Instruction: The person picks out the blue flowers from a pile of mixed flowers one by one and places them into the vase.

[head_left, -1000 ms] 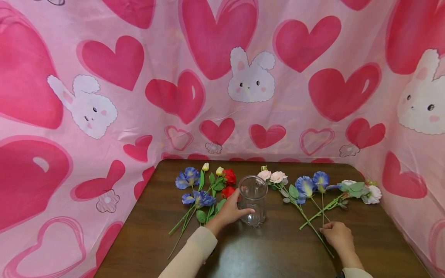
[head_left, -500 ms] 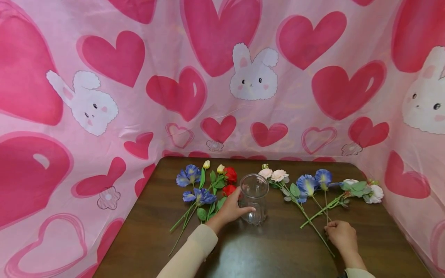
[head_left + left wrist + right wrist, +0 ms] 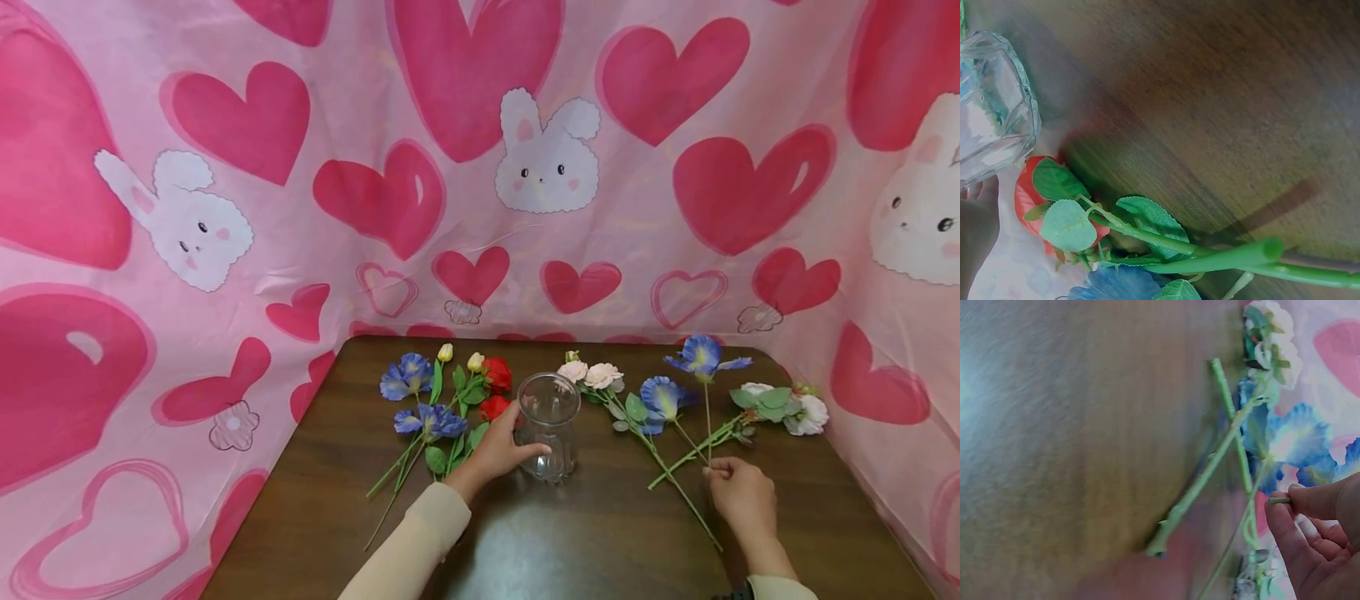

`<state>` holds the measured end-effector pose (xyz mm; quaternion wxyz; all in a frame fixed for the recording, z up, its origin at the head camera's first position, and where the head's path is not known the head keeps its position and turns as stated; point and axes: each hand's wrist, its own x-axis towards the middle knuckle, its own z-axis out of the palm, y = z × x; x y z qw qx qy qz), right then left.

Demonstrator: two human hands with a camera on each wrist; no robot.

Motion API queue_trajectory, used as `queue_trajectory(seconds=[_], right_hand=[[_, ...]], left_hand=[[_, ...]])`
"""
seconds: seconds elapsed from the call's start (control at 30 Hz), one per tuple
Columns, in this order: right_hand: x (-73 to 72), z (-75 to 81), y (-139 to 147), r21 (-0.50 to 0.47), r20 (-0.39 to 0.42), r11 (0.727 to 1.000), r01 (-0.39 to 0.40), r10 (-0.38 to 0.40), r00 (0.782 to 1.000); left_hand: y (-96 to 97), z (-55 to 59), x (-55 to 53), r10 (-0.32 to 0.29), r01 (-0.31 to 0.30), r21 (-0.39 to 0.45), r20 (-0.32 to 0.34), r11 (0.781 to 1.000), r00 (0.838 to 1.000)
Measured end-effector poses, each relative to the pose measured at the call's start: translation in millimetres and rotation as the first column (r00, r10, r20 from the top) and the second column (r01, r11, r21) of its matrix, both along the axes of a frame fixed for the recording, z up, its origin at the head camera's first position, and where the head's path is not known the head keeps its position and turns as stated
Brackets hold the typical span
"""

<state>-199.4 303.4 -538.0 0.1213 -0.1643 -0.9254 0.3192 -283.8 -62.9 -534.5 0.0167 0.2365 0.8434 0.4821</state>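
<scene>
My left hand (image 3: 491,450) grips a clear ribbed vase (image 3: 557,446) from its left side, with the thumb across the front. The vase stands upright at mid-table; its lower part (image 3: 997,112) shows in the left wrist view. My right hand (image 3: 744,500) pinches a blue iris (image 3: 702,357) by its thin stem between thumb and forefinger. Its bloom is raised, facing away from me, and the cut stem end (image 3: 1280,500) pokes out at the fingertips in the right wrist view. Another blue iris (image 3: 662,397) lies close by on crossed green stems (image 3: 678,479).
Pale pink roses (image 3: 602,377) lie behind the vase to the right, white roses (image 3: 808,415) farther right. Left of the vase are blue irises (image 3: 438,423), yellow tulips (image 3: 446,352) and red roses (image 3: 497,375). A pink heart-print cloth (image 3: 630,208) surrounds the brown table (image 3: 585,550).
My right hand has moved slightly up and to the right, lifting the iris; its bloom now stands higher, apart from the other one. The left hand stays on the vase.
</scene>
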Motion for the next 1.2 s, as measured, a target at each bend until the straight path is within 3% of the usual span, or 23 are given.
queue_trajectory(seconds=[0.43,0.83,1.2], right_hand=[[0.0,26.9,-22.2,-0.021,-0.130,1.000,0.013,-0.016,0.991],[-1.2,44.4,-44.6,-0.116,-0.145,0.993,0.018,-0.035,0.989],[-0.8,54.3,-63.9,-0.238,-0.228,0.969,-0.059,0.003,0.974]], left_hand=[[0.7,-1.9,-0.3,0.000,0.000,0.000,-0.019,1.000,1.000],[-0.6,2.6,-0.9,-0.013,0.013,0.009,0.002,1.000,1.000],[0.3,4.9,1.5,-0.003,0.003,-0.006,0.015,1.000,1.000]])
